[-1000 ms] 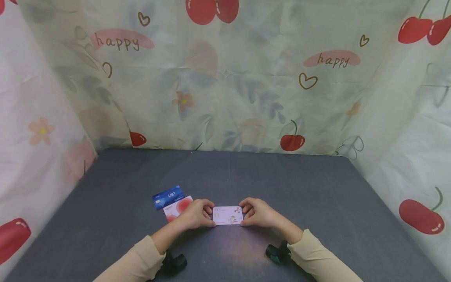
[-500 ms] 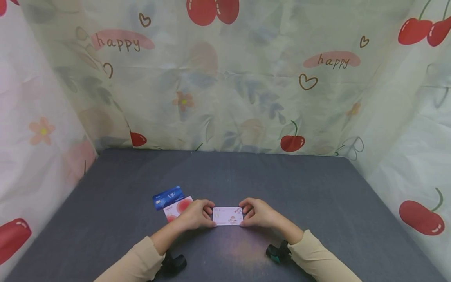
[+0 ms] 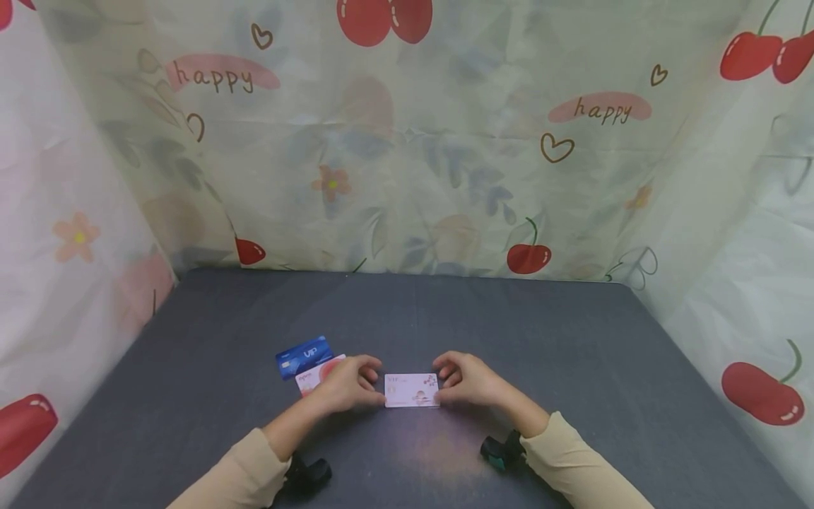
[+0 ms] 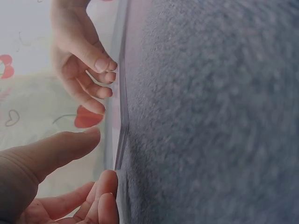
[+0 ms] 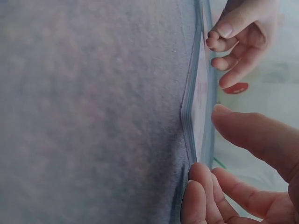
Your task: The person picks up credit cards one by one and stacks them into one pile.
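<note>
A neat stack of several cards (image 3: 411, 390) lies flat on the dark grey table, a pale pink VIP card on top. Its layered edges show in the left wrist view as a card stack (image 4: 124, 116). My left hand (image 3: 346, 385) is at the stack's left end, thumb and fingers loosely spread, pinching nothing. At the right end, my right hand (image 3: 472, 382) is likewise loose, its thumb lifted off and its fingertips close to the edge. Whether those fingertips touch the stack, I cannot tell. Partly hidden behind my left hand is a pink-and-red card (image 3: 311, 378).
A blue VIP card (image 3: 304, 357) lies beside the pink-and-red card, their edges meeting. The dark grey table (image 3: 509, 318) runs back to a printed curtain (image 3: 407, 177), which also hangs at both sides. Dark wrist devices (image 3: 502, 452) sit under the sleeves.
Both hands have let go of the card stack's ends. My left hand has drawn slightly left, covering more of the pink-and-red card; my right hand has lifted a little. The stack stays put.
</note>
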`<act>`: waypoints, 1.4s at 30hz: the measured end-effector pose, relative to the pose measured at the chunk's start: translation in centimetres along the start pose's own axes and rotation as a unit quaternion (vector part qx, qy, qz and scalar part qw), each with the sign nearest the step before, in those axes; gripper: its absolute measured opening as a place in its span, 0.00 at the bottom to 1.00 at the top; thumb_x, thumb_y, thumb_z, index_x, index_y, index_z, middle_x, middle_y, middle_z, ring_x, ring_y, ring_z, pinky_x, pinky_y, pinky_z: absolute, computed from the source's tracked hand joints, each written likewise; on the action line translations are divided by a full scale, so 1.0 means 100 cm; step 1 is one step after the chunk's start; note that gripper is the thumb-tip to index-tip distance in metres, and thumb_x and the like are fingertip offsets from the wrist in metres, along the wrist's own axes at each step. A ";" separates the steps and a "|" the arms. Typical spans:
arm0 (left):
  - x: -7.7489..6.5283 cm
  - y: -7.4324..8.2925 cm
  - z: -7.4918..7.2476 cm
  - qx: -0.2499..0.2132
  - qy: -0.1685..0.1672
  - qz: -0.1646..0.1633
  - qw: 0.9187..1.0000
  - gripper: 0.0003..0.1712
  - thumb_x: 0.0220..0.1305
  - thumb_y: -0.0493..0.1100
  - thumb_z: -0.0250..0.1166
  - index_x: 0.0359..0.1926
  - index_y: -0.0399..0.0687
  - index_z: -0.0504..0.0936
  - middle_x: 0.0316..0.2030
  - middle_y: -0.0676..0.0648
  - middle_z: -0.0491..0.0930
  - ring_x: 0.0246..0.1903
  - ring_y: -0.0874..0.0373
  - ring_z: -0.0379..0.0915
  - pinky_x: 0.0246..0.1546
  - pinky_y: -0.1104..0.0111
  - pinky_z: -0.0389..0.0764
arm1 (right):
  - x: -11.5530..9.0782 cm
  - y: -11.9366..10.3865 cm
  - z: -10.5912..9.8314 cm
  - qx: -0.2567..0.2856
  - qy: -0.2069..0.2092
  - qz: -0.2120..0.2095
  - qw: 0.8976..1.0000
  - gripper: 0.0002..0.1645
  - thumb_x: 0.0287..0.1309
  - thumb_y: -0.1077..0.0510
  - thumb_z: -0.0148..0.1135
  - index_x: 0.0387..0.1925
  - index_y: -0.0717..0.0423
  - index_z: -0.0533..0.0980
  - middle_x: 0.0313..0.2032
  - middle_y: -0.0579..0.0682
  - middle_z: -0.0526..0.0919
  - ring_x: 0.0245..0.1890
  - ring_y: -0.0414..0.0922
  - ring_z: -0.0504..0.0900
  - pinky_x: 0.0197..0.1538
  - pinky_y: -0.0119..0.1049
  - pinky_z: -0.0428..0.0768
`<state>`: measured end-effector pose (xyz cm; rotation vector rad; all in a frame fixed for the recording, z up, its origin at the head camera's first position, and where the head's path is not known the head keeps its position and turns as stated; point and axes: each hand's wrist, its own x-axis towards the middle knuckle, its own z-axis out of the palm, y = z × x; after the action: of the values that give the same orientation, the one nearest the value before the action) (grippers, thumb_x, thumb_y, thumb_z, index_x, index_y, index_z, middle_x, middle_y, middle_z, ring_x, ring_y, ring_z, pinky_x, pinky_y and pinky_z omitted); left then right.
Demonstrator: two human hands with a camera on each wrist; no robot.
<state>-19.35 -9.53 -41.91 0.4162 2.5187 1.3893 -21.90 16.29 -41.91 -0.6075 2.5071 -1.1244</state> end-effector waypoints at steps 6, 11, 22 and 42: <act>-0.001 0.000 -0.006 0.001 0.019 -0.014 1.000 0.33 0.43 0.35 0.74 0.52 0.31 0.74 0.37 0.39 0.79 0.33 0.56 0.80 0.31 0.69 0.80 | 0.005 -0.003 -0.003 -0.015 0.014 -0.013 1.000 0.28 0.45 0.60 0.70 0.50 0.66 0.72 0.38 0.57 0.78 0.35 0.41 0.79 0.37 0.30 0.78; -0.003 -0.001 -0.011 0.003 0.033 -0.028 0.999 0.33 0.43 0.36 0.74 0.53 0.32 0.74 0.37 0.40 0.78 0.32 0.57 0.79 0.31 0.69 0.79 | 0.009 -0.010 -0.002 -0.017 0.014 -0.017 1.000 0.28 0.47 0.59 0.69 0.50 0.65 0.73 0.39 0.57 0.79 0.36 0.42 0.79 0.40 0.33 0.80; -0.009 -0.011 -0.027 0.003 0.049 -0.040 0.998 0.32 0.46 0.38 0.73 0.53 0.33 0.74 0.36 0.43 0.79 0.32 0.61 0.76 0.35 0.68 0.80 | 0.022 -0.028 0.005 -0.012 -0.003 -0.047 0.999 0.26 0.48 0.59 0.69 0.49 0.66 0.73 0.39 0.60 0.79 0.37 0.44 0.78 0.41 0.32 0.79; -0.039 -0.031 -0.058 0.033 0.085 -0.050 0.995 0.30 0.46 0.41 0.73 0.50 0.30 0.75 0.40 0.36 0.80 0.32 0.58 0.75 0.29 0.73 0.76 | 0.057 -0.051 0.032 -0.013 -0.044 -0.078 0.996 0.25 0.48 0.59 0.69 0.48 0.63 0.74 0.40 0.58 0.80 0.35 0.38 0.77 0.39 0.25 0.76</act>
<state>-18.03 -17.02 -41.26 0.1859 2.6852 1.3606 -24.06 8.38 -40.78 -0.8549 2.4372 -1.0951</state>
